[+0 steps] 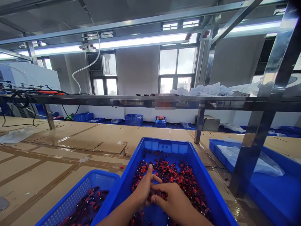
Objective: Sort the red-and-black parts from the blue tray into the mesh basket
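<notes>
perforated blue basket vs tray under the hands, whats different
The basket has perforated walls; the tray, solid ones. The basket looks smaller than the tray. The left hand and right hand are over the tray, not the basket. Both containers are blue and hold small red-and-dark pieces.

This looks like a factory workshop: under the person's right hand (172, 198) a blue tray (178, 148) holds scores of small red and dark pieces (191, 185), on a bench (105, 132) covered with taped cardboard; beyond the hand run a steel frame (131, 101) and more blue crates (134, 120) along the wall, with a tube light (141, 41) overhead
</notes>
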The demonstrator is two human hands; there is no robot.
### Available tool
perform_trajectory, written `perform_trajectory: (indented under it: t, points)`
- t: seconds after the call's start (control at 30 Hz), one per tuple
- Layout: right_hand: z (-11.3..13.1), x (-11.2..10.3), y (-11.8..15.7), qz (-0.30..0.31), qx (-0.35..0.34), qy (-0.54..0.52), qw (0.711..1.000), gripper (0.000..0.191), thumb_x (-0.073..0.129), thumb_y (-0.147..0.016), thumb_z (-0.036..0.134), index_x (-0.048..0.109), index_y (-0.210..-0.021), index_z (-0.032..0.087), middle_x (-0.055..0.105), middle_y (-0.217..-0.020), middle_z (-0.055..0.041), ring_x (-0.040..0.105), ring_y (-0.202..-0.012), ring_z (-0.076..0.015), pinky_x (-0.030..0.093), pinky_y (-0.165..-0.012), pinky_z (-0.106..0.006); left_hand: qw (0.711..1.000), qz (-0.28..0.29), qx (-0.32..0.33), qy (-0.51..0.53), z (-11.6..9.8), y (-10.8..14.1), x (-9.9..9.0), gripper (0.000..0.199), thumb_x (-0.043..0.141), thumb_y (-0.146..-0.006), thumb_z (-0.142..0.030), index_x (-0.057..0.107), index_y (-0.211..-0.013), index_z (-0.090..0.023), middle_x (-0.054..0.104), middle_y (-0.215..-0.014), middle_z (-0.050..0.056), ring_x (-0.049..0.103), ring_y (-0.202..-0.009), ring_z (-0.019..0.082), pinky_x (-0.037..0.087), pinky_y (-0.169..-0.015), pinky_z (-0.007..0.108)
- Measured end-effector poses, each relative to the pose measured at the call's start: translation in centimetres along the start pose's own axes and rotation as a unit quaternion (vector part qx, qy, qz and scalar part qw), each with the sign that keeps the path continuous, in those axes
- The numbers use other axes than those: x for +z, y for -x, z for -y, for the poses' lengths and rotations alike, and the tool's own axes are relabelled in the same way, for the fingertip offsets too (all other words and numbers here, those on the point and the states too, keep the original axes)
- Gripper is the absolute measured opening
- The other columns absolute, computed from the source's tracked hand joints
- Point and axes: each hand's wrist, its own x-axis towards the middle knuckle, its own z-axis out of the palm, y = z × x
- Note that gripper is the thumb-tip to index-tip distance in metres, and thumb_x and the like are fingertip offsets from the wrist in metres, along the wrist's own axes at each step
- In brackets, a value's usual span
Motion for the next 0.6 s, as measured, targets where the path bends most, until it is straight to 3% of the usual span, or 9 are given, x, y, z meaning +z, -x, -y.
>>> perform_trajectory:
  t: [0.17,0.37,0.47,0.6]
  points:
    - [0.6,-0.3,0.3,0.038,-0.007,0.105,0.994,0.014,0.065,-0.079,0.031,0.077,-0.085,0.026,0.076,-0.079,0.002,0.066,-0.07,-0.0176,0.042,-0.064,-0.023,1.0,-0.007,0.025,0.003,0.5,-0.5,-0.1,0.091,0.014,-0.066,-0.093,0.06,-0.087,-0.017,0.049,-0.051,-0.002,0.042,-0.036,0.011,0.023,-0.034,0.019]
    - [0.1,0.8,0.2,-0.026,0.001,0.177,0.984,0.007,0.077,-0.068,0.027,0.071,-0.072,0.025,0.072,-0.069,0.004,0.064,-0.062,-0.0149,0.036,-0.056,-0.02,1.0,-0.002,0.015,-0.009,0.7,-0.6,0.1,0.093,0.013,-0.065,-0.093,0.06,-0.092,-0.017,0.057,-0.052,0.001,0.049,-0.037,0.015,0.023,-0.034,0.02]
    - [0.1,0.8,0.2,-0.057,-0.031,0.171,0.983,0.012,0.078,-0.067,0.024,0.068,-0.073,0.024,0.069,-0.067,0.0046,0.062,-0.061,-0.0141,0.037,-0.057,-0.02,1.0,-0.003,0.019,-0.001,0.7,-0.6,0.0,0.092,0.015,-0.064,-0.094,0.06,-0.09,-0.017,0.059,-0.056,0.002,0.053,-0.042,0.016,0.024,-0.035,0.02]
    - [0.4,0.2,0.4,-0.101,-0.1,0.147,0.979,0.012,0.074,-0.073,0.025,0.067,-0.082,0.022,0.067,-0.066,0.0031,0.06,-0.059,-0.0136,0.042,-0.06,-0.021,0.999,0.006,0.042,0.003,1.0,-1.7,-0.4,0.088,0.016,-0.064,-0.094,0.057,-0.074,-0.018,0.058,-0.053,0.003,0.047,-0.039,0.013,0.025,-0.039,0.02]
